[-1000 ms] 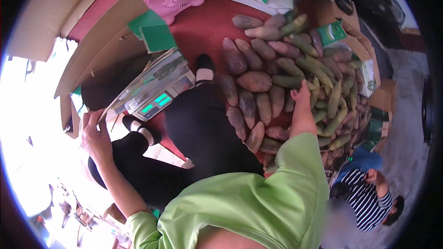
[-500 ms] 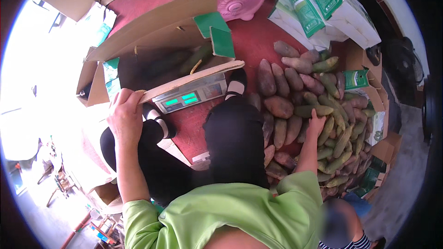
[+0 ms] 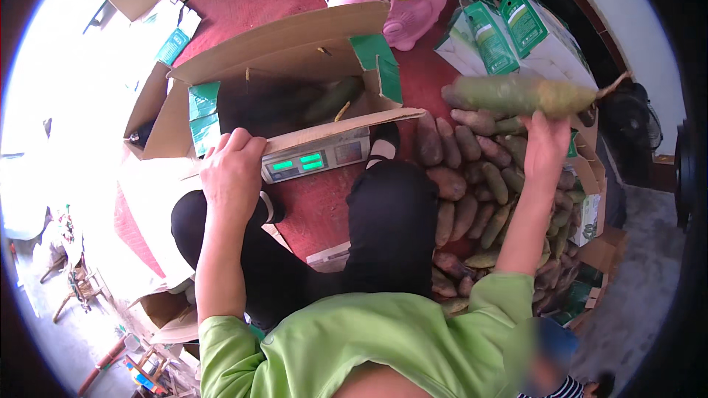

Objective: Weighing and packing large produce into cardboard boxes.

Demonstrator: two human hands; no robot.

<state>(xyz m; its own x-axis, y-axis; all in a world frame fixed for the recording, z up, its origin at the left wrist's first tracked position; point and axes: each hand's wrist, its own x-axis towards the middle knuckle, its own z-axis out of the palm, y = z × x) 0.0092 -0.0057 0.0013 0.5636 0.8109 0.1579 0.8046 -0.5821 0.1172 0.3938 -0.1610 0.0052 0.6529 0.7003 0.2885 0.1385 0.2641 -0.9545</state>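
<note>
My right hand [image 3: 547,144] is raised above the pile on the right, its fingers closed round a long green radish [image 3: 501,94]. The radish lies sideways, yellowish at its right end, where a thin root trails off. Below it spreads a pile of green and purplish radishes [image 3: 464,217]. My left hand [image 3: 234,169] grips the near flap [image 3: 339,129] of an open cardboard box [image 3: 287,37]. Inside the shadowed box lie dark green radishes [image 3: 335,99]. A digital scale [image 3: 313,161] with lit green displays shows under the box's near edge.
A pink bird-shaped fan [image 3: 402,4] stands beyond the box on the red floor covering [image 3: 258,0]. Green-and-white cartons [image 3: 509,29] are at the far right. An open carton [image 3: 590,169] borders the pile. Another person [image 3: 549,361] is at the lower right.
My right hand has lifted a green radish from the pile and moved up and right with it. My left hand keeps hold of the box flap; the view has shifted slightly.
</note>
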